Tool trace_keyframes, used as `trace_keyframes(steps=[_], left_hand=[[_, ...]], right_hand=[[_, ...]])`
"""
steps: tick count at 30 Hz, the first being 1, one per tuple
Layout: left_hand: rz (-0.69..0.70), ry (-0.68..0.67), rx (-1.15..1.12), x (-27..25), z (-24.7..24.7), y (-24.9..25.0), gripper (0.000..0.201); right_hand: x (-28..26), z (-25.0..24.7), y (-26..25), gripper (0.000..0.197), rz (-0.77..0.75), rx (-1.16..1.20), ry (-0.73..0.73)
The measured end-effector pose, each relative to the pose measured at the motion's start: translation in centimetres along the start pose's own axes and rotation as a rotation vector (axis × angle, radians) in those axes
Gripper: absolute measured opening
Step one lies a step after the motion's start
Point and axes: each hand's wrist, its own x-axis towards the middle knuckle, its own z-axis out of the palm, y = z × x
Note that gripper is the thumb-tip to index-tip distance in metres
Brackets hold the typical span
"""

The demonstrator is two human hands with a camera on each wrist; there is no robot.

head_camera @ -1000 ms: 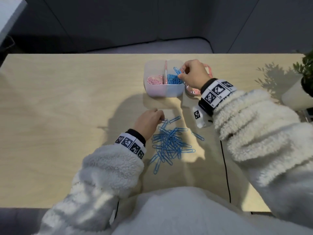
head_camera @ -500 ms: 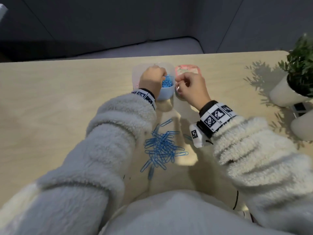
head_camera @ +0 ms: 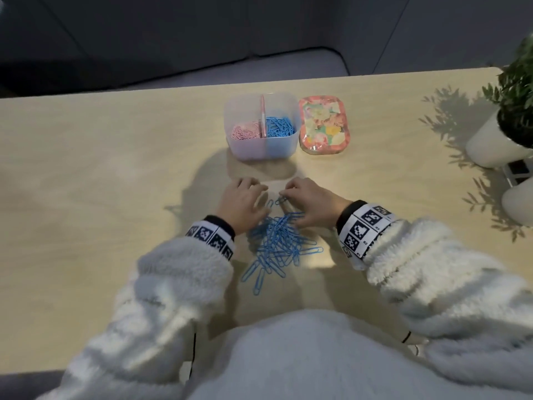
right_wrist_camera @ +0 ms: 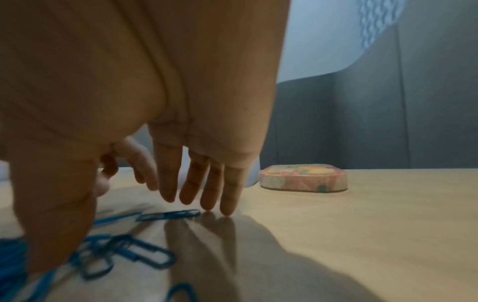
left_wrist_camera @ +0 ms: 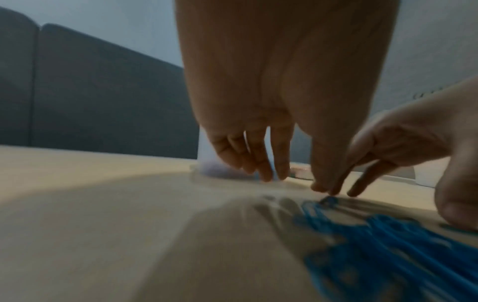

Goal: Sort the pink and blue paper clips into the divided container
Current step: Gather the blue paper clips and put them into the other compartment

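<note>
Here the wooden table [head_camera: 86,197] is seen to carry everything, with the person's fleece sleeves [head_camera: 178,272] brought in from the near edge so that both hands meet over the work. At the far middle the divided container [head_camera: 261,148] is set within easy reach, pink clips [head_camera: 245,131] being kept in its left half and blue clips [head_camera: 281,128] in its right; just to its right a flowered lid [head_camera: 323,125] has been laid aside, apparently so that the top is left open. A potted plant [head_camera: 510,111] is stood at the far right. The loose pile of blue clips [head_camera: 279,241] is left on the table near the body, between the two wrists, and no pink ones can be made out in it. The left hand [head_camera: 242,203] is held low at the far left edge of the pile, its fingers [left_wrist_camera: 261,163] fairly straight, close together and pointed down at the table, nothing being gripped. The right hand [head_camera: 311,200] is lowered likewise, its fingers [right_wrist_camera: 207,190] slightly apart, their tips set beside a single clip [head_camera: 281,200], probably to draw it out. Half a second earlier both hands were up at the container; they have since been brought back to the pile, and the container is now uncovered.
</note>
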Motion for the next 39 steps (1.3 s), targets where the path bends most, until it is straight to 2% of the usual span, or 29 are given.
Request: trace_keyframes(steps=[2, 4, 6, 8, 11, 20, 23, 26, 30, 32, 36, 39], left_hand=[[-0.046, -0.091, 0.009, -1.4, 0.8, -0.3, 0.070], [-0.026, -0.100, -0.024, -2.1, 1.3, -0.4, 0.080], [-0.007, -0.111, -0.046, -2.3, 1.5, -0.4, 0.073], [-0.009, -0.099, -0.064, -2.3, 1.6, -0.4, 0.056], [-0.042, -0.083, -0.110, -2.4, 1.7, -0.1, 0.033], [-0.126, -0.148, -0.271, -2.4, 1.7, 0.7, 0.015], [-0.142, -0.130, -0.295, -2.5, 1.6, 0.7, 0.014], [-0.156, -0.112, -0.313, -2.6, 1.5, 0.7, 0.016], [-0.154, -0.104, -0.315, -2.7, 1.7, 0.5, 0.022], [-0.147, -0.097, -0.330, -2.6, 1.8, 0.3, 0.019], [-0.138, -0.053, -0.394, -2.2, 1.2, 0.4, 0.015], [-0.138, 0.008, -0.469, -1.6, 0.1, 0.6, 0.014]], right_hand=[[0.1, 0.4, -0.5, 0.074, -0.015, -0.108, 0.017], [-0.1, 0.7, -0.9, 0.063, -0.019, -0.142, 0.063], [-0.3, 0.9, -1.3, 0.048, -0.039, -0.121, 0.105], [-0.6, 1.2, -1.7, 0.035, -0.049, -0.120, 0.123], [-1.0, 1.8, -1.8, 0.025, -0.013, -0.139, 0.130], [-1.9, 3.7, -1.6, 0.010, 0.033, -0.053, 0.229], [-1.8, 3.5, -1.4, 0.009, 0.072, 0.030, 0.193], [-1.5, 1.7, -1.1, 0.006, 0.097, 0.205, 0.247], [-0.4, -3.8, -1.3, 0.005, 0.077, 0.310, 0.397], [0.7, -6.7, -1.4, 0.010, 0.087, 0.309, 0.470], [3.8, -10.5, -1.5, 0.004, 0.180, 0.278, 0.582], [5.8, -11.5, -1.4, 0.006, 0.296, 0.251, 0.574]])
